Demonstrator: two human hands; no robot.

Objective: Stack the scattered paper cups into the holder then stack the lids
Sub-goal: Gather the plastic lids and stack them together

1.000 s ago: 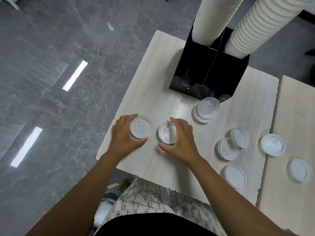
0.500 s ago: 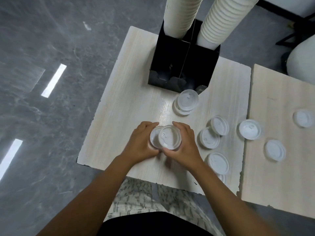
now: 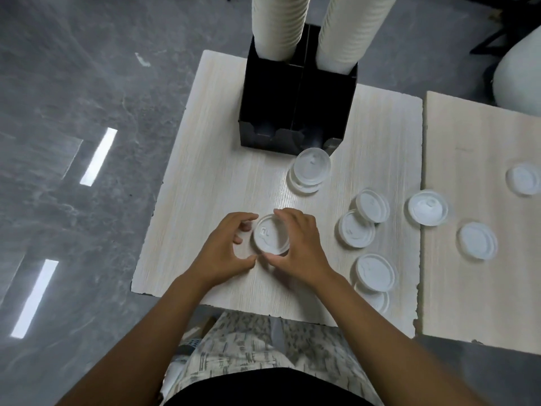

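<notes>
The right hand (image 3: 298, 244) curls its fingers (image 3: 285, 213) and thumb round the far and near rims of a small lid stack (image 3: 270, 234), gripping it. The left hand (image 3: 225, 250) sits at the stack's 9 o'clock, fingers bent and slightly spread, tips just short of the rim and holding nothing that I can see. 1 second ago each hand held its own lid, well apart; half a second ago they were brought together, overlapping. Now only 1 disc outline shows, with a doubled edge at its near side, so the 2 lids appear nested and the left hand has let go. That reads as 1 more lid joined to a pile, with the cups already standing as 2 tall columns (image 3: 281, 24) in the black holder (image 3: 295, 106) at 12 o'clock.

The stack lies flat on the pale tabletop (image 3: 205, 171), top face up, its axis vertical; being round, it has no long axis, and the raised sip tab sits toward 9 o'clock. Loose lids (image 3: 355, 230) remain at 3 o'clock, another pair (image 3: 311, 167) lies just in front of the holder, and more rest on the neighbouring tabletop (image 3: 468, 288).
</notes>
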